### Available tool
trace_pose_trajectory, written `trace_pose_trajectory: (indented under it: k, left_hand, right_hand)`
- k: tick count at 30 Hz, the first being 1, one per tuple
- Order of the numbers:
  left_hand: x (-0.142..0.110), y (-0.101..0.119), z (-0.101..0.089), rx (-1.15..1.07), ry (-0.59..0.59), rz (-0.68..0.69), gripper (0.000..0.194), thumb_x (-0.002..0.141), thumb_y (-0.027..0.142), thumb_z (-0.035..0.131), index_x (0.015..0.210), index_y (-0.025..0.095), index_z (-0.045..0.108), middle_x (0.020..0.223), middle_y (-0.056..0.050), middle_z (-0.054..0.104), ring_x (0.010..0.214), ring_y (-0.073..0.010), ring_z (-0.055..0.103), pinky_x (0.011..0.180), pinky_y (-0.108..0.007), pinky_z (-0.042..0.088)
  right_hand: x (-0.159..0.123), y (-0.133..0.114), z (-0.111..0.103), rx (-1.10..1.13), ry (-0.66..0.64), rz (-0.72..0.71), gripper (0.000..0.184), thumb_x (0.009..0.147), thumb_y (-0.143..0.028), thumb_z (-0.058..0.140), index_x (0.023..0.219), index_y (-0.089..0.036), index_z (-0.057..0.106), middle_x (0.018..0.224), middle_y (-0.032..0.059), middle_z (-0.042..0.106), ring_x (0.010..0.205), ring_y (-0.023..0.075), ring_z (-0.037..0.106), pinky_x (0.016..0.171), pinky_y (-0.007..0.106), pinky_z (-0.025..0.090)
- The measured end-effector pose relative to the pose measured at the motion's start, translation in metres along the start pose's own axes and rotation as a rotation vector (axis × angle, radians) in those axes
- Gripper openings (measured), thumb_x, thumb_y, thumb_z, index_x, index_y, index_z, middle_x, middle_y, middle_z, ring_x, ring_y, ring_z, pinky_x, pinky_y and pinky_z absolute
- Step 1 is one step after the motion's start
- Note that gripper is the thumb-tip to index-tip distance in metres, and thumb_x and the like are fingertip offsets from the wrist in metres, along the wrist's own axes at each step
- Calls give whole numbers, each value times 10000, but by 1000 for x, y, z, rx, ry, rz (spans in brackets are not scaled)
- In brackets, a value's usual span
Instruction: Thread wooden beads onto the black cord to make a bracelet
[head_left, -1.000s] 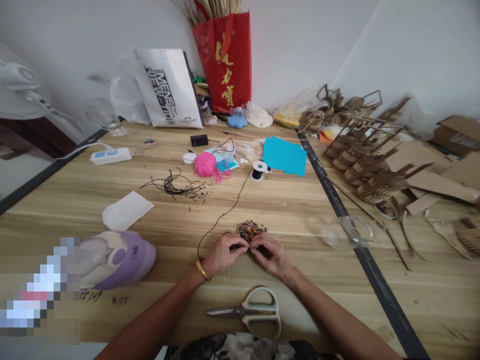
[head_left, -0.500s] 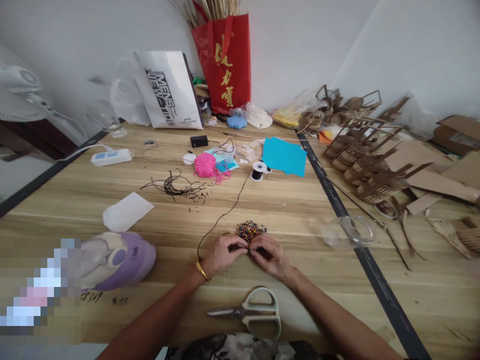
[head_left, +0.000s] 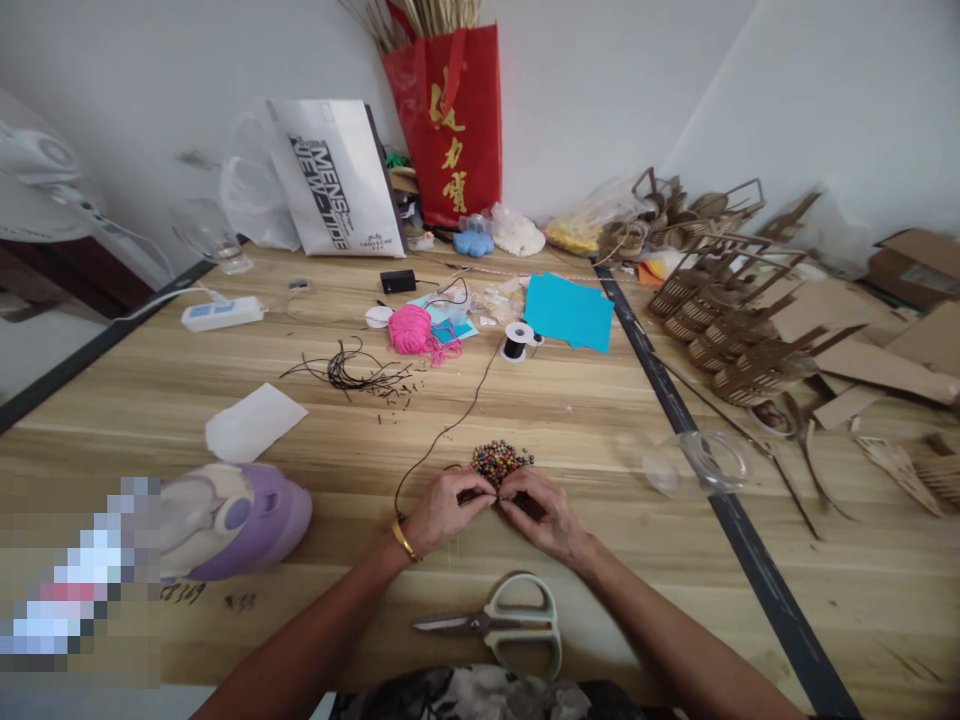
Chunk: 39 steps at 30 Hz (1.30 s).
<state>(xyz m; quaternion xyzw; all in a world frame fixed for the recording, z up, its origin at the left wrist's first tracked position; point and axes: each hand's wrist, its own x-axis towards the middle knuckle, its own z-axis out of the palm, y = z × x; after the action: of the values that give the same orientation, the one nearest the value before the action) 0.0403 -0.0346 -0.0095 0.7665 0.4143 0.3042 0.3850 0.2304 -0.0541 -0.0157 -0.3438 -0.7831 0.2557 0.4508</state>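
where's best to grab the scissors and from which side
Probably by the pale handles, coming from the right with the right hand: the scissors lie flat, handle loops to the right and blades pointing left, so that approach should avoid the blades.

1. Beads (head_left: 501, 459): multicol. mix, red/yel./orange/dk.; tiny, so exact shades hard to tell.
2. Cord (head_left: 515, 348): blk; spool (head_left: 511, 330): wht.
3. Scissors (head_left: 491, 628): off-wht handles, grey blades.
4. Yarn (head_left: 410, 329): hot pink.
5. Sheets (head_left: 568, 312): brt. blue.
6. Tall bag (head_left: 469, 130): red w/ gold chars.
7. Upright bag (head_left: 337, 180): wht w/ blk lettering.
8. Bracelet (head_left: 405, 541): gold.
9. Tabletop (head_left: 360, 430): lt. brn woodgrain, blk strip (head_left: 765, 600).
10. Clothing (head_left: 480, 695): blk/grey/wht patt.
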Motion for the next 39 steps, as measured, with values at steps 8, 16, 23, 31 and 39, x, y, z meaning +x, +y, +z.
trace_pose_trajectory:
  k: [8,16,23,31,39]
  left_hand:
    - [1,0,-3,-23,0,-17,68,759,139,636,758,161,701,744,-25,714,685,-134,615,690,-236,477]
    - [1,-2,-2,-42,-17,-15,69,765,156,637,763,155,706,746,-31,712,685,-134,610,679,-236,471]
    - [0,2,-2,-11,-33,-16,69,762,155,635,768,167,702,753,-31,714,686,-137,607,678,-243,477]
    - [0,2,-2,-13,-33,-6,74,763,155,630,770,178,700,752,-21,712,692,-135,608,686,-242,477]
    - [0,6,-4,-58,-32,-28,157,775,147,578,879,173,693,775,-34,710,722,-145,620,723,-254,481]
  right_hand:
    - [0,1,0,-8,-1,4,39,862,-170,578,883,-187,606,802,62,653,760,163,604,707,306,485]
    - [1,0,-1,11,2,-10,53,857,-155,587,894,-183,613,810,64,659,761,160,611,706,303,491]
    - [1,1,-2,20,-34,-4,49,876,-193,582,903,-187,621,820,68,659,780,167,607,721,311,490]
    - [0,1,-1,34,4,27,63,873,-240,602,853,-184,624,769,56,659,732,161,607,687,295,489]
    - [0,0,-3,28,-51,29,113,909,-255,548,855,-186,620,787,62,655,753,165,602,707,299,483]
